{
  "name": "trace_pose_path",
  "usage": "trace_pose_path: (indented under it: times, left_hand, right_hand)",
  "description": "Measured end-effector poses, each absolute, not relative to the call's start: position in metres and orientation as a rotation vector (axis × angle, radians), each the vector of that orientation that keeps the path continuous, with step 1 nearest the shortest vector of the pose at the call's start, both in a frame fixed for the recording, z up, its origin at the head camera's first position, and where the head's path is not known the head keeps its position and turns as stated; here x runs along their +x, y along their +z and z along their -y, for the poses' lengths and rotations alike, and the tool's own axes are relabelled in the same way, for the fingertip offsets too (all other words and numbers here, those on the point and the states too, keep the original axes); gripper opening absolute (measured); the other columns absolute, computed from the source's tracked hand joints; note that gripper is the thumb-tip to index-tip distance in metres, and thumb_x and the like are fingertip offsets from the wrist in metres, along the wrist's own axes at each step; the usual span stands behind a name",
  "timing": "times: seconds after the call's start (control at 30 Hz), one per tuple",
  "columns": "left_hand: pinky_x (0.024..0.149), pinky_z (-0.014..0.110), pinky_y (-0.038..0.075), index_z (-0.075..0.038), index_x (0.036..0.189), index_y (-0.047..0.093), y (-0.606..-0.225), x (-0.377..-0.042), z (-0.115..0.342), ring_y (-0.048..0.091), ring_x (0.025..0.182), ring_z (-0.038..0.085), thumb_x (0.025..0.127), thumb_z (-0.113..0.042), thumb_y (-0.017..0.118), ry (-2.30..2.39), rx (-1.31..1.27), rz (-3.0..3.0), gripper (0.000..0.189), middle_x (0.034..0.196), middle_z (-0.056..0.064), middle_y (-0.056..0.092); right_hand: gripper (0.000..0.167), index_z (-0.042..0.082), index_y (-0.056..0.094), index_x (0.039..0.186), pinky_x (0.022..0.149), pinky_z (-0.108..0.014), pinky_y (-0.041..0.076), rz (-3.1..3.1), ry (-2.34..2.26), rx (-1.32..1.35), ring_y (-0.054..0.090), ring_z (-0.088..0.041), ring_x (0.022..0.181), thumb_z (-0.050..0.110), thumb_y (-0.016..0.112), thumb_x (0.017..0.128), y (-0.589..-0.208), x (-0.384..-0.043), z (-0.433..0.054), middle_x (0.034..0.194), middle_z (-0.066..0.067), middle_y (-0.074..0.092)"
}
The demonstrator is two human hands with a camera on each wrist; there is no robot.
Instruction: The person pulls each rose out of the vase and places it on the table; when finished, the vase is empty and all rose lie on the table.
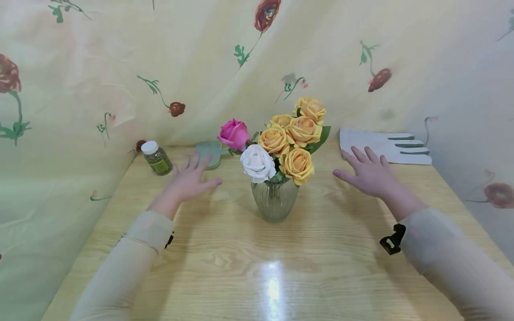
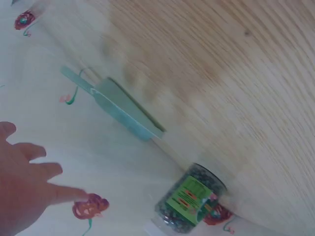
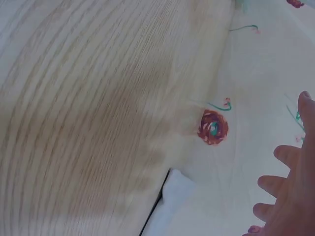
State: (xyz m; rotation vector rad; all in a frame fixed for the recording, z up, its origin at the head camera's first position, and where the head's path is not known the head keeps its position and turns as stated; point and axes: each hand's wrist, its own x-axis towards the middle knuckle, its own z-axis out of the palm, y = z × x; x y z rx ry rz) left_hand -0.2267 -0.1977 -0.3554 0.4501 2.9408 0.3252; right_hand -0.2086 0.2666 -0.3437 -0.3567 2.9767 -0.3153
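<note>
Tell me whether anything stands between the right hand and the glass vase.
Nothing visible does: in the head view, only wooden tabletop shows between the right hand and the glass vase.

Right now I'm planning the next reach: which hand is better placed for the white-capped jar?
Likely the left hand: it's empty and near the jar; the right hand is beyond the vase.

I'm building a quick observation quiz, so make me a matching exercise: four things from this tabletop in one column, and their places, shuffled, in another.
Things
1. glass vase
2. jar
3. green scoop
4. white glove

Places in the head view
A. farthest right
B. at the back, between jar and vase
C. in the middle, holding roses
D. farthest left

Pairs: 1-C, 2-D, 3-B, 4-A
</note>
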Motion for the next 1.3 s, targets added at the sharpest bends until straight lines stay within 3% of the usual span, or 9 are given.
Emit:
trace_pose_path:
  times: [0.23, 0.47, 0.7, 0.9, 1.0, 1.07, 1.17, 1.3]
  left_hand:
    - [0.106, 0.063, 0.002, -0.014, 0.151, 0.003, -0.355, -0.219, 0.181, -0.003, 0.138, 0.041, 0.083, -0.067, 0.049, 0.638, 0.613, -2.817, 0.098, 0.154, 0.018, -0.001]
    - [0.112, 0.048, 0.012, -0.011, 0.151, 0.005, -0.356, -0.214, 0.169, 0.007, 0.141, 0.029, 0.081, -0.052, 0.064, 0.939, 0.791, -2.705, 0.100, 0.156, 0.011, 0.007]
    - [0.110, 0.050, 0.019, -0.017, 0.152, 0.004, -0.353, -0.203, 0.157, 0.016, 0.139, 0.030, 0.070, -0.073, 0.060, 1.097, 0.795, -2.609, 0.114, 0.155, 0.009, 0.012]
    - [0.108, 0.052, 0.023, -0.010, 0.151, 0.005, -0.348, -0.194, 0.143, 0.019, 0.138, 0.034, 0.061, -0.081, 0.056, 1.217, 0.872, -2.511, 0.125, 0.154, 0.016, 0.015]
    - [0.107, 0.051, 0.025, -0.006, 0.150, 0.006, -0.347, -0.191, 0.135, 0.021, 0.137, 0.036, 0.069, -0.066, 0.068, 1.287, 0.902, -2.459, 0.119, 0.153, 0.018, 0.015]
    - [0.108, 0.048, 0.027, -0.003, 0.149, 0.006, -0.348, -0.189, 0.130, 0.024, 0.136, 0.035, 0.074, -0.046, 0.075, 1.341, 0.897, -2.428, 0.110, 0.153, 0.018, 0.015]
    - [0.107, 0.045, 0.029, -0.002, 0.149, 0.007, -0.349, -0.185, 0.121, 0.027, 0.134, 0.036, 0.073, -0.014, 0.076, 1.456, 0.847, -2.375, 0.103, 0.152, 0.018, 0.015]
    - [0.106, 0.044, 0.032, -0.001, 0.147, 0.007, -0.354, -0.178, 0.109, 0.031, 0.131, 0.038, 0.074, -0.003, 0.075, 1.642, 0.736, -2.280, 0.100, 0.148, 0.021, 0.020]
  right_hand:
    - [0.080, 0.012, 0.019, 0.150, 0.099, -0.072, 0.003, -2.983, -0.406, -0.440, 0.000, -0.053, 0.134, 0.062, 0.040, 0.091, -0.344, -0.201, -0.257, 0.152, -0.025, 0.011]
    - [0.075, 0.007, 0.022, 0.149, 0.104, -0.066, 0.006, -2.895, -0.700, -0.563, 0.004, -0.052, 0.134, 0.049, 0.050, 0.093, -0.342, -0.195, -0.247, 0.151, -0.026, 0.013]
    - [0.072, 0.009, 0.019, 0.150, 0.105, -0.064, 0.014, -2.717, -1.006, -0.673, 0.011, -0.041, 0.138, 0.035, 0.056, 0.093, -0.340, -0.188, -0.237, 0.153, -0.019, 0.015]
    - [0.067, 0.010, 0.021, 0.149, 0.103, -0.064, 0.018, -2.612, -1.192, -0.723, 0.013, -0.036, 0.139, 0.026, 0.057, 0.094, -0.338, -0.178, -0.228, 0.153, -0.015, 0.018]
    - [0.065, 0.010, 0.023, 0.148, 0.103, -0.063, 0.020, -2.590, -1.248, -0.744, 0.016, -0.033, 0.138, 0.023, 0.057, 0.094, -0.336, -0.174, -0.223, 0.152, -0.012, 0.021]
    - [0.066, 0.010, 0.023, 0.149, 0.103, -0.061, 0.022, -2.574, -1.280, -0.749, 0.018, -0.033, 0.137, 0.022, 0.057, 0.094, -0.335, -0.171, -0.220, 0.152, -0.012, 0.022]
    - [0.067, 0.009, 0.022, 0.149, 0.104, -0.059, 0.023, -2.558, -1.309, -0.732, 0.021, -0.036, 0.136, 0.022, 0.057, 0.094, -0.334, -0.167, -0.215, 0.151, -0.015, 0.024]
    - [0.067, 0.004, 0.022, 0.148, 0.104, -0.057, 0.026, -2.532, -1.357, -0.712, 0.026, -0.038, 0.133, 0.019, 0.058, 0.094, -0.331, -0.162, -0.209, 0.147, -0.019, 0.028]
